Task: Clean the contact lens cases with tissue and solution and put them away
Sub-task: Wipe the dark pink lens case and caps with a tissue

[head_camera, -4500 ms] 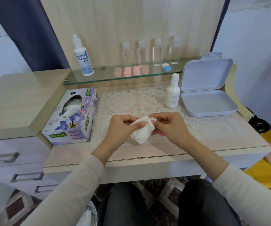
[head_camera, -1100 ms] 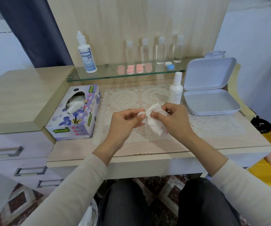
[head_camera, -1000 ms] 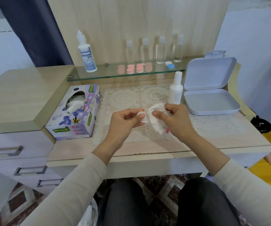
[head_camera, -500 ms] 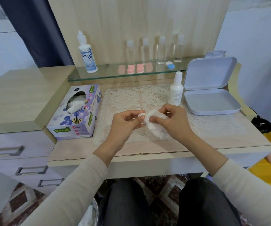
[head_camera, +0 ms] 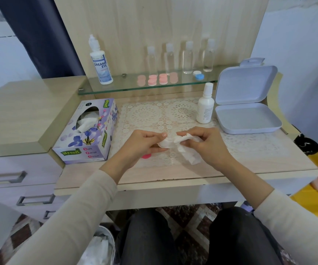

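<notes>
Now: both hands above middle of desk (head_camera: 254,159), toward front edge. Left hand (head_camera: 143,143) fingers curled, gripping small white lens case (head_camera: 163,144) between thumb and fingers. Right hand (head_camera: 207,145) fingers curled, pinching crumpled tissue (head_camera: 188,153), pressing it against case; loose tail hangs toward lace mat (head_camera: 148,115). Pink cap (head_camera: 146,156) lies on mat just under left hand. Tissue box (head_camera: 89,132) at left edge. White solution bottle (head_camera: 205,107) near back edge, just beside open grey box (head_camera: 247,119) at right rear corner. Pink cases (head_camera: 155,80) on glass shelf (head_camera: 127,84) behind.
</notes>
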The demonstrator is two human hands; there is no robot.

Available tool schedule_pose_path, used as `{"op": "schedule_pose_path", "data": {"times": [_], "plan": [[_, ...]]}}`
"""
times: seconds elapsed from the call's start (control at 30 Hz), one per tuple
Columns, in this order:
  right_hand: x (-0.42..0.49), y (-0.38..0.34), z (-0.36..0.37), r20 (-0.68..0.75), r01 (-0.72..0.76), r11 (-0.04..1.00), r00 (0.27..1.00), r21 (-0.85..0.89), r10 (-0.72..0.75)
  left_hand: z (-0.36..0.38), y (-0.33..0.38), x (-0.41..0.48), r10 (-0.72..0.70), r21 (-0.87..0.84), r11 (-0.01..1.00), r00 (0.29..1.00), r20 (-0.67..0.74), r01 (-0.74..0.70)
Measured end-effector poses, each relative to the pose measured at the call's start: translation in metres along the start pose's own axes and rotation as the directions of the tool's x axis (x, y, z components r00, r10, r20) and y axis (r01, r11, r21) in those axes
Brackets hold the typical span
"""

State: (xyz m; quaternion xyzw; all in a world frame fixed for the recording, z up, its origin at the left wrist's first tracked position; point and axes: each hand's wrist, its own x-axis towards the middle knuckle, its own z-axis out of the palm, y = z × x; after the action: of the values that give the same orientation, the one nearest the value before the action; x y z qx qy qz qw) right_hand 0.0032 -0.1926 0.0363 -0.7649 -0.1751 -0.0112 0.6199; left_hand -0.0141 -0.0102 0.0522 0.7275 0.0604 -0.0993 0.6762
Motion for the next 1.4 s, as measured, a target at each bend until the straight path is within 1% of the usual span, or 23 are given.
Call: {"op": "schedule_pose_path", "data": {"times": [0.07,0.13,0.2,0.23,0.33,0.4,0.47,0.53,0.7,0.9,1.03,1.17,1.27,1.4], "plan": [[0.0,0.001,-0.001,-0.004,0.002,1.0,1.0,0.008,-0.002,-0.003,0.004,0.0,-0.079,0.062,0.995,0.992,0.096,0.073],[0.001,0.004,-0.002,-0.014,-0.011,1.0,1.0,0.004,0.011,-0.004,0.008,0.0,-0.093,0.147,0.986,0.986,0.138,0.073],[0.002,0.005,-0.004,-0.045,-0.036,0.999,0.998,0.011,0.036,-0.003,0.01,0.0,-0.037,0.24,0.971,0.991,0.126,0.006],[0.003,0.006,-0.005,-0.067,-0.046,0.999,0.997,0.009,0.046,-0.002,0.01,0.001,0.012,0.309,0.95,0.996,0.093,-0.04],[0.004,0.007,-0.008,-0.126,-0.084,0.996,0.989,-0.007,0.082,0.0,0.002,0.009,0.206,0.543,0.822,0.978,-0.005,-0.171],[0.004,0.007,-0.01,-0.133,-0.098,0.994,0.987,-0.04,0.092,0.001,-0.006,0.013,0.313,0.628,0.742,0.949,-0.017,-0.234],[0.004,0.007,-0.013,-0.147,-0.103,0.992,0.985,-0.07,0.092,0.002,-0.013,0.014,0.379,0.671,0.686,0.925,0.001,-0.281],[0.003,0.007,-0.017,-0.165,-0.108,0.991,0.982,-0.081,0.094,0.002,-0.019,0.014,0.412,0.714,0.631,0.911,0.023,-0.303],[0.005,0.009,-0.023,-0.174,-0.128,0.99,0.978,-0.054,0.117,0.005,-0.029,0.015,0.393,0.796,0.53,0.916,0.075,-0.293],[0.001,0.005,-0.023,-0.123,-0.149,0.989,0.981,-0.002,0.148,0.004,-0.031,0.014,0.396,0.816,0.5,0.914,0.084,-0.292],[-0.002,-0.001,-0.019,-0.063,-0.169,0.986,0.984,0.006,0.169,0.0,-0.028,0.009,0.416,0.8,0.529,0.908,0.048,-0.284],[-0.005,-0.011,-0.002,-0.004,-0.175,0.984,0.985,0.025,0.175,-0.017,-0.022,-0.009,0.445,0.804,0.534,0.895,-0.003,-0.263],[-0.008,-0.02,0.024,0.082,-0.138,0.99,0.987,0.026,0.135,-0.037,-0.019,-0.036,0.467,0.786,0.569,0.882,-0.066,-0.243],[-0.018,-0.029,0.078,0.234,-0.097,0.995,0.968,0.012,0.092,-0.073,-0.031,-0.084,0.496,0.723,0.665,0.834,-0.241,-0.187]]}}
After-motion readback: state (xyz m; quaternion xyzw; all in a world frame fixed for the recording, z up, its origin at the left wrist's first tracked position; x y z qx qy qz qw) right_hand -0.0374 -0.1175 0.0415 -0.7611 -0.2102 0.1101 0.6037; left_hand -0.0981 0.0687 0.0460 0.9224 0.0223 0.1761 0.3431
